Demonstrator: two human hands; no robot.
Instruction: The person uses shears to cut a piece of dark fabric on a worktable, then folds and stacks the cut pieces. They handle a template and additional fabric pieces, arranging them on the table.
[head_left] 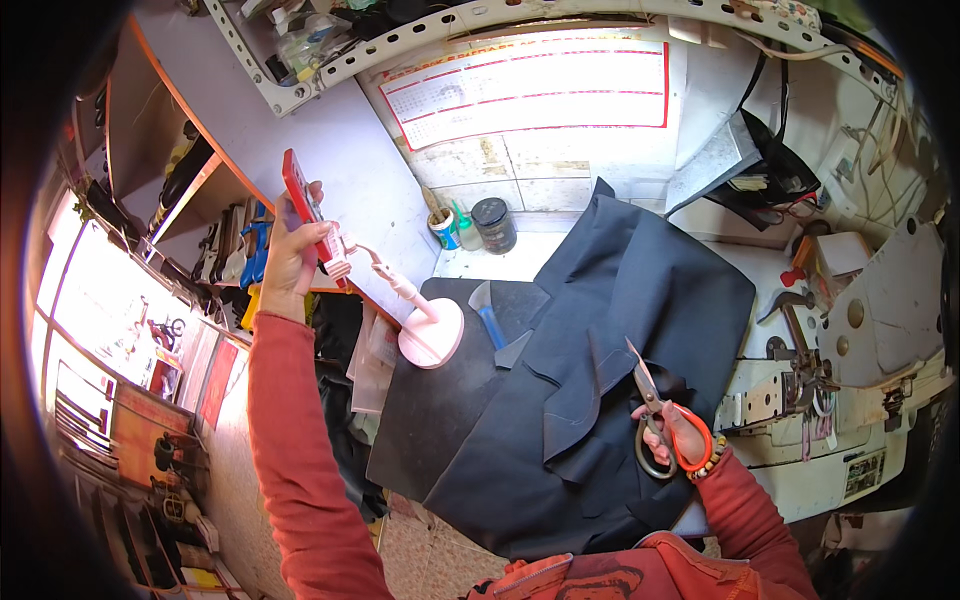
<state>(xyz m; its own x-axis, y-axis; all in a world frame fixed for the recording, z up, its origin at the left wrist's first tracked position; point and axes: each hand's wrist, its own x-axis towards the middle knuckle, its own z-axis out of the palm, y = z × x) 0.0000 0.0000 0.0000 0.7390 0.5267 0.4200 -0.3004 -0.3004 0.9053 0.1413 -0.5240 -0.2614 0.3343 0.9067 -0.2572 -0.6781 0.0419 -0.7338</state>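
My left hand (292, 255) is raised at the left, its fingers wrapped round a red phone (302, 198). The phone rests at the clamp of a pink phone stand (432, 337), whose round base sits on a dark mat (430, 430). My right hand (678, 442) grips a pair of scissors (647, 385) with one orange and one dark handle loop; the blades point up and away from me. Beneath the scissors spreads a large sheet of black material (680, 275). A curved black piece (580, 400) with a pale outline lies on it, left of the blades.
A blue-handled knife (488, 315) lies on the mat. Behind it stand a dark-lidded jar (493, 225), a green-tipped bottle (466, 230) and a small tub with a brush (443, 230). At the right are a hammer (790, 310) and a white sewing machine (890, 310).
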